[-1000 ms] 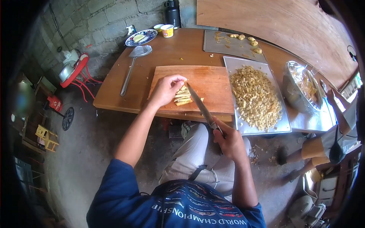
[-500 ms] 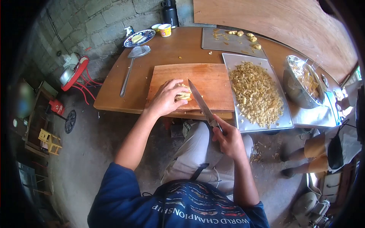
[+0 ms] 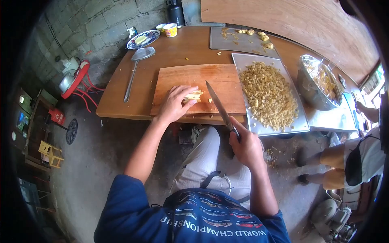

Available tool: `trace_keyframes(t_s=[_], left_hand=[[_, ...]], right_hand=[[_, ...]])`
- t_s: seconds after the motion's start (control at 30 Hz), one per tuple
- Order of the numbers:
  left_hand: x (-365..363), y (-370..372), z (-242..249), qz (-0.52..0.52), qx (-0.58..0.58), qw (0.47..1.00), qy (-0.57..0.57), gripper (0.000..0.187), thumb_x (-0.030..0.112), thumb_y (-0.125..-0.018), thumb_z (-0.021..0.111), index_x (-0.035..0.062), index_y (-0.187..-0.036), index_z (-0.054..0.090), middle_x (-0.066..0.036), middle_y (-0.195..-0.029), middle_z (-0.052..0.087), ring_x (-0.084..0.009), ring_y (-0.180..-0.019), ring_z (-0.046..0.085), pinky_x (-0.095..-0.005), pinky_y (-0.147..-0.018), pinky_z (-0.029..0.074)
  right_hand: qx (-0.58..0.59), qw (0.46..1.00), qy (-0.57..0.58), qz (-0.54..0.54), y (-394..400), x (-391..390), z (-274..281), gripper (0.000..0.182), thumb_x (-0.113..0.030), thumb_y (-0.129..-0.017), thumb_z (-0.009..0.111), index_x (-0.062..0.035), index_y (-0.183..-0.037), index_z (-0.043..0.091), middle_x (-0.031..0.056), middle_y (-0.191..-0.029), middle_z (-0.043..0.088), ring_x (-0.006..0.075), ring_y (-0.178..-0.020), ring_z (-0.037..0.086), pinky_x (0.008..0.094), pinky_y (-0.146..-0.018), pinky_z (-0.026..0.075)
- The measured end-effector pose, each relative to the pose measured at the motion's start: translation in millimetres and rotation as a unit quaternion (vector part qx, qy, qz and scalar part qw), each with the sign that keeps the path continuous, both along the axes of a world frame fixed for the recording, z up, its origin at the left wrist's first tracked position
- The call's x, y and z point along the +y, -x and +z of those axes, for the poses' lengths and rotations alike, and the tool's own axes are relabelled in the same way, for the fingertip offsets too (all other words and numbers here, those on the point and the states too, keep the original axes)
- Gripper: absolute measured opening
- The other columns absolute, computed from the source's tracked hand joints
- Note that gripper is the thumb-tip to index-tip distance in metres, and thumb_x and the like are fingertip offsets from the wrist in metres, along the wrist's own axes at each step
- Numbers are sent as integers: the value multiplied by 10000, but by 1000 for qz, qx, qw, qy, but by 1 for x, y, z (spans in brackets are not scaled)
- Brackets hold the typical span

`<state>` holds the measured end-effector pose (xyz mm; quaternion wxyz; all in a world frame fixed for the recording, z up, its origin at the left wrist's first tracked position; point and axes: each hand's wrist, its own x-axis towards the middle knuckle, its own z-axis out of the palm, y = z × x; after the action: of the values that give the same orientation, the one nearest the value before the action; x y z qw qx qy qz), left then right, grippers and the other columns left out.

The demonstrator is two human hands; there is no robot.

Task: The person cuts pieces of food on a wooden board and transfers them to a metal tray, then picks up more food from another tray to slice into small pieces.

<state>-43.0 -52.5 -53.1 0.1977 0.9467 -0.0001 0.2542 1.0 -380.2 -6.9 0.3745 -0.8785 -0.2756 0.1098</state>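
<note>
Wooden board [image 3: 221, 75] carries pale strips [image 3: 194, 95], gripped beneath the curled fingers of the left hand [image 3: 176, 104]. Fingers of the right hand [image 3: 247, 145] are closed around the handle of the knife [image 3: 220, 105], blade apart from the strips.

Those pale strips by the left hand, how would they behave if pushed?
The pale strips would probably slide apart, being separate pieces bunched under the left hand. Each is likely light, since they look thin. They may be fairly stiff, as they lie straight on the cutting board.
</note>
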Motion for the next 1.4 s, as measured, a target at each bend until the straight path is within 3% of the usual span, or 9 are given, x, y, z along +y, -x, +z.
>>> trace_keyframes(t_s=[0.1,0.3,0.57,0.67,0.87,1.0,1.13,1.3,1.4], left_hand=[[-2,1,1,5,-7,1000,13,579,335,-989,787,147,-1510,620,-156,-1433,662,-378,-1367,583,-497,-1188,439],[-4,-2,2,4,-31,1000,0,562,331,-996,784,111,-1490,630,-151,-1515,615,-367,-1432,550,-480,-1228,418],[-4,-2,2,-20,-87,992,89,454,201,-978,792,76,-1400,677,-163,-1356,702,-364,-1269,659,-456,-1091,518],[-1,-1,6,4,-63,989,137,425,149,-986,762,41,-1388,678,-169,-1370,690,-358,-1305,639,-446,-1115,504],[4,-11,18,49,-27,987,149,438,119,-977,723,2,-1394,662,-193,-1435,650,-347,-1372,615,-439,-1159,493],[27,-28,15,65,-20,987,143,477,205,-958,768,38,-1393,665,-183,-1406,664,-390,-1320,623,-492,-1130,489],[30,-34,18,62,31,990,124,531,216,-929,777,48,-1412,636,-179,-1439,643,-399,-1344,607,-512,-1149,457],[33,-39,28,70,37,990,120,603,207,-914,778,54,-1464,586,-186,-1461,627,-410,-1337,600,-526,-1147,451],[32,-37,30,70,47,990,116,644,207,-899,797,52,-1479,562,-195,-1473,613,-420,-1343,587,-537,-1152,445]], right_hand=[[-21,1000,-3,2,6,5,6,529,-218,-987,645,-198,-1516,658,290,-807,732,482,-797,743,577,-805,592],[-23,998,-50,-1,8,-9,-9,550,-196,-985,651,-155,-1534,633,299,-894,750,489,-840,742,564,-814,600],[95,974,-202,-24,9,-22,-33,563,-90,-1023,640,-88,-1583,576,208,-869,797,237,-799,812,384,-781,613],[107,971,-214,-21,-12,-17,-45,572,-88,-1028,633,-78,-1596,558,208,-870,797,249,-828,820,386,-787,616],[222,953,-203,-13,-59,9,-30,638,-167,-1082,688,-103,-1677,465,28,-680,652,61,-654,535,268,-620,476],[254,956,-149,-2,-77,18,-4,652,-162,-1073,713,-60,-1667,465,-2,-653,584,59,-629,454,276,-583,421],[262,961,-87,-20,-76,18,28,611,-202,-1075,716,-25,-1623,511,43,-644,603,75,-612,504,305,-591,458],[272,961,-10,-44,-67,4,68,589,-268,-1062,723,-97,-1599,555,124,-681,678,161,-600,638,362,-629,526],[233,971,38,-46,-62,-4,86,589,-269,-1047,736,-116,-1588,562,143,-694,674,191,-576,626,369,-618,521]])
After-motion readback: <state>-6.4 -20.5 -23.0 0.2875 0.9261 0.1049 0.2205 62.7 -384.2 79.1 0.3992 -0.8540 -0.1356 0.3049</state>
